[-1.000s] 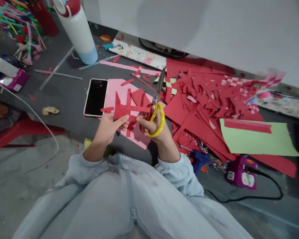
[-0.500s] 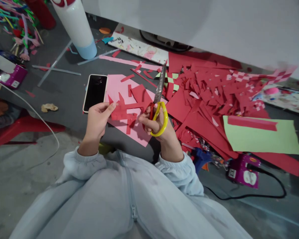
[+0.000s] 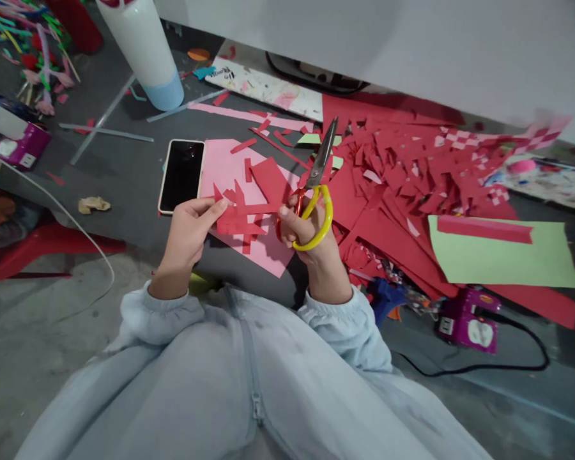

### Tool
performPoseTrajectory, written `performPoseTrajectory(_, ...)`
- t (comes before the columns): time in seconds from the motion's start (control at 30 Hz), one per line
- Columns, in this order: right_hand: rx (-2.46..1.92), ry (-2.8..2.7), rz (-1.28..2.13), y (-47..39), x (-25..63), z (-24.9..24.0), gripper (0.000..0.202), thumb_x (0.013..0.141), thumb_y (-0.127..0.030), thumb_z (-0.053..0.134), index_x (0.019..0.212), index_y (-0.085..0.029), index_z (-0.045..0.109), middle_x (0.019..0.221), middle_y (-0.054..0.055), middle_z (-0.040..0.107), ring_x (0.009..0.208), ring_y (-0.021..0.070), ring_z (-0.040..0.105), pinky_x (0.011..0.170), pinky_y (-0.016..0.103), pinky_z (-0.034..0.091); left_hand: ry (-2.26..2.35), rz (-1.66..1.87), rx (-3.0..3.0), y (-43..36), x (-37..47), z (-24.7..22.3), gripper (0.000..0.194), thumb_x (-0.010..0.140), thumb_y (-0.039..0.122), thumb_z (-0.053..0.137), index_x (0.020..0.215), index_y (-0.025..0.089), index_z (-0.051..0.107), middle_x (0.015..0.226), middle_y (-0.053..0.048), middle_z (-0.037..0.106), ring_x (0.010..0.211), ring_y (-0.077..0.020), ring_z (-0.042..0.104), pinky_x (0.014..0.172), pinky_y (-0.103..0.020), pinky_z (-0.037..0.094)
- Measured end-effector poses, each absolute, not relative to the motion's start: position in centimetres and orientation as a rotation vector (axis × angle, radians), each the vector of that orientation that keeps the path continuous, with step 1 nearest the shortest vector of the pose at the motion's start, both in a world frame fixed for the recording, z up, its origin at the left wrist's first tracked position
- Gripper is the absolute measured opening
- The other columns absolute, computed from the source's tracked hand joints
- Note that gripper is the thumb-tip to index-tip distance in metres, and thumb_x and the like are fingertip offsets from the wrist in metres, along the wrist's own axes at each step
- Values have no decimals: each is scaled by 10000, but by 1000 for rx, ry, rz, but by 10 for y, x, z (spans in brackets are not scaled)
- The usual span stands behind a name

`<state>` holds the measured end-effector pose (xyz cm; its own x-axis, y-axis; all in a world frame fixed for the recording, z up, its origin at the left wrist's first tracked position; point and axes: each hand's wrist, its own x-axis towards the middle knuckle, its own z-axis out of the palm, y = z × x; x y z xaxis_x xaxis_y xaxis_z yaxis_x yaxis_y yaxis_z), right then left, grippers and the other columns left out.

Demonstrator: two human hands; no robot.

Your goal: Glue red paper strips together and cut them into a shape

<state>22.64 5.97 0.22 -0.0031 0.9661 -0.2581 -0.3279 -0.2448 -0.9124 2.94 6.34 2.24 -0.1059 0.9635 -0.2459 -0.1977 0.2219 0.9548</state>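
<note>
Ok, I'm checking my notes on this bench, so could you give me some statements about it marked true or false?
The right hand holds the scissors. True.
The left hand is empty. False: the left hand grips red paper.
A red strip lies on the green sheet. True.
The phone lies on the green sheet. False: the phone lies at the left edge of the pink sheet.
The bottle has a light blue base. True.
</note>
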Motion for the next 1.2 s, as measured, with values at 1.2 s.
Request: performPoseTrajectory(1.2, -1019, -906, 1449, 57, 226, 5, 530, 633, -391, 863, 848, -263, 396, 700, -78, 667, 289, 32, 395, 262, 194, 299, 1115, 1032, 979, 59, 41, 24, 341, 545, 322, 928, 718, 162, 681, 683, 30, 662, 641, -104, 625, 644, -240, 523)
